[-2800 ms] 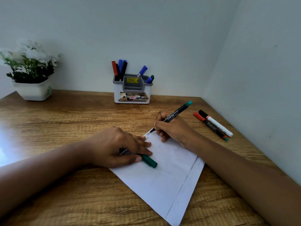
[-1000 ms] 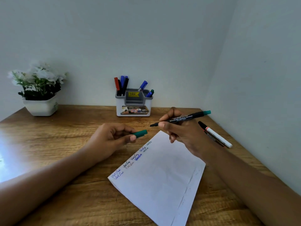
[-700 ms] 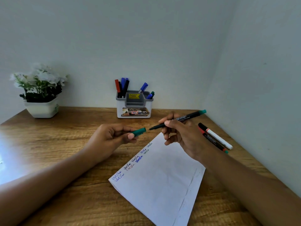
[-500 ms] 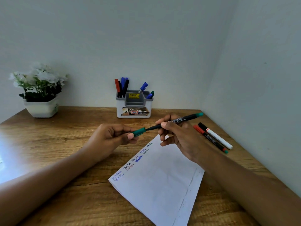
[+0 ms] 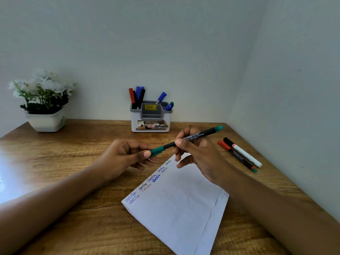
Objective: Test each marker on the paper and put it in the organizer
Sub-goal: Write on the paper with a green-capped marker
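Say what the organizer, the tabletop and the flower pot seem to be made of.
Organizer: likely moulded plastic, with white walls, a grey insert, a smooth matte surface and rounded corners.
Tabletop: wood or wood-look laminate, I cannot tell which. It has brown grain lines and a semi-gloss finish, with bright glare at the left.
Flower pot: white, smooth and slightly glossy. It could be ceramic or plastic.

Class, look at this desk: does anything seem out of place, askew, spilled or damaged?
The white sheet of paper lies diagonally on the wooden desk, with a fold line along its right edge. A white-barrelled marker and a black marker with a red cap lie loose by the right wall. Nothing spilled.
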Demonstrator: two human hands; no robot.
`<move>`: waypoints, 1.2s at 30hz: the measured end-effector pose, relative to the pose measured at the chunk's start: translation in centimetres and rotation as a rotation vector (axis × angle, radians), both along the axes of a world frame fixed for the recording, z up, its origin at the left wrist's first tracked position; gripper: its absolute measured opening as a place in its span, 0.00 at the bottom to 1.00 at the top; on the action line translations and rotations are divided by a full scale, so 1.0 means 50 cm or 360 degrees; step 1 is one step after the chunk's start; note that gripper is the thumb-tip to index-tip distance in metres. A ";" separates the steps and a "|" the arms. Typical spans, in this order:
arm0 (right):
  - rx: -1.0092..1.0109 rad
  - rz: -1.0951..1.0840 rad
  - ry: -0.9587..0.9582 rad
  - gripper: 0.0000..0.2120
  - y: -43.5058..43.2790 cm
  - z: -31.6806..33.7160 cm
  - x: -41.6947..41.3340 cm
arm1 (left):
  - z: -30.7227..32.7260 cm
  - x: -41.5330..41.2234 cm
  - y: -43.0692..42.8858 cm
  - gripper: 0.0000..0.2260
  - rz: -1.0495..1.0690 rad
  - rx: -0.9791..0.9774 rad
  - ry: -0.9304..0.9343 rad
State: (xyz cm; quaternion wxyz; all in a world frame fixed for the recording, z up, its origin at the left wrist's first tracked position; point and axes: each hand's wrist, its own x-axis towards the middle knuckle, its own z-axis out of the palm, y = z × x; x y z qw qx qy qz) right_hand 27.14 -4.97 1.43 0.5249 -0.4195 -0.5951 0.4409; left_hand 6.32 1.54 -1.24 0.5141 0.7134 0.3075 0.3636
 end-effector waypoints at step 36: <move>0.0105 -0.0701 -0.0156 0.11 0.036 0.109 0.050 | -0.012 0.015 0.048 0.17 0.0767 -0.0274 -0.0203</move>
